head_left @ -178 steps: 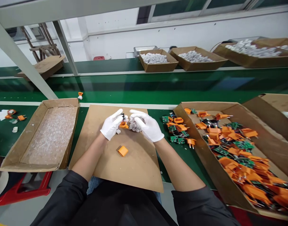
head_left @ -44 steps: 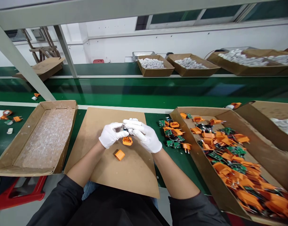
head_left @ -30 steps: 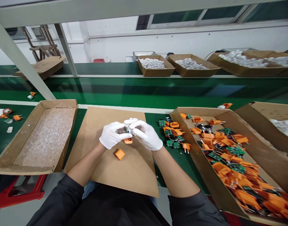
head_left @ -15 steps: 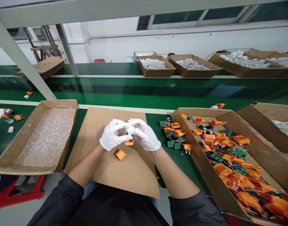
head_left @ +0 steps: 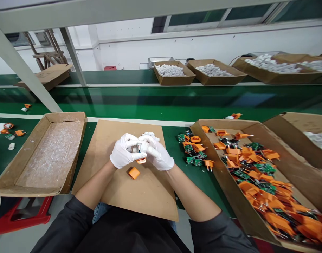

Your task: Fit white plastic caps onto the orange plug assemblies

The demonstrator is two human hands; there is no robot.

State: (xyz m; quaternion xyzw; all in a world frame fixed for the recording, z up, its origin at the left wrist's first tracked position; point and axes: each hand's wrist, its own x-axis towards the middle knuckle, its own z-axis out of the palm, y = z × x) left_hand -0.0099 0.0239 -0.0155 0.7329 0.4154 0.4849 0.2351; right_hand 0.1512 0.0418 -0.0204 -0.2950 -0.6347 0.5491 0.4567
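My left hand (head_left: 122, 151), in a white glove, is closed round a small partly assembled charger plug. Its orange part (head_left: 141, 160) shows under the fingertips, and a circuit board (head_left: 139, 147) stands above that. From the other side my right hand (head_left: 160, 154), gloved too, pinches a white plastic piece (head_left: 143, 147) against the board. Fingers hide much of the parts. Just below the hands an orange sleeve-like shell (head_left: 134, 173) lies on a cardboard sheet (head_left: 150, 196). Behind the right fingers is a small heap of white pieces (head_left: 150, 135).
To the right, a cardboard box (head_left: 221, 186) holds orange plugs with green boards; more plug parts (head_left: 193, 147) lie beside it. At left stands a shallow box (head_left: 45, 154) with a plastic-lined bottom. Boxes of white pieces (head_left: 171, 81) line the far shelf. A red stool (head_left: 37, 218) is lower left.
Both hands have shifted slightly left, and the right hand has drawn closer to the left. More of the white heap behind the right fingers now shows.
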